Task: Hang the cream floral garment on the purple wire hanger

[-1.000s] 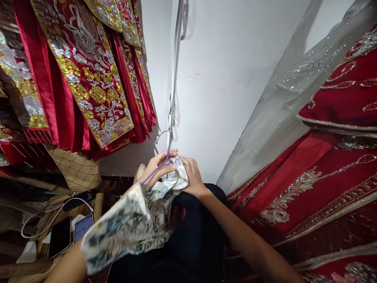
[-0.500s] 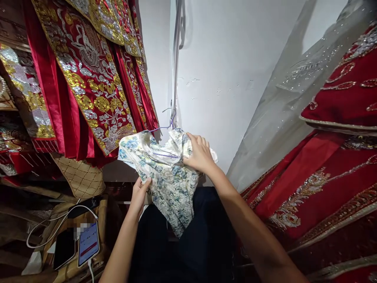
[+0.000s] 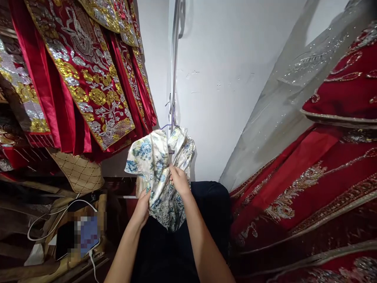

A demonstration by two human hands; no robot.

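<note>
A short-sleeved floral shirt [image 3: 160, 157], cream with blue flowers, hangs on a purple hanger [image 3: 166, 126] in front of me. The hanger's hook is by a pale upright pole [image 3: 173, 59]. My left hand [image 3: 143, 202] is closed on the shirt's left side, thumb on top of the cloth. At the front opening, below the collar, my right hand [image 3: 179, 179] pinches the fabric. Most of the hanger is hidden inside the shirt, whose lower part drapes down over my dark-clothed lap.
Red garments with gold and silver embroidery [image 3: 97, 94] hang at left. On the right are a sheer glittery veil [image 3: 265, 102] and red beaded garments [image 3: 294, 177]. A charging phone [image 3: 90, 236] and a dark phone [image 3: 65, 240] lie on a wooden stand at lower left.
My right hand has moved from the shirt's right shoulder down and left to its front opening. The shirt has turned more upright, its front drawn together. My left hand has shifted slightly lower.
</note>
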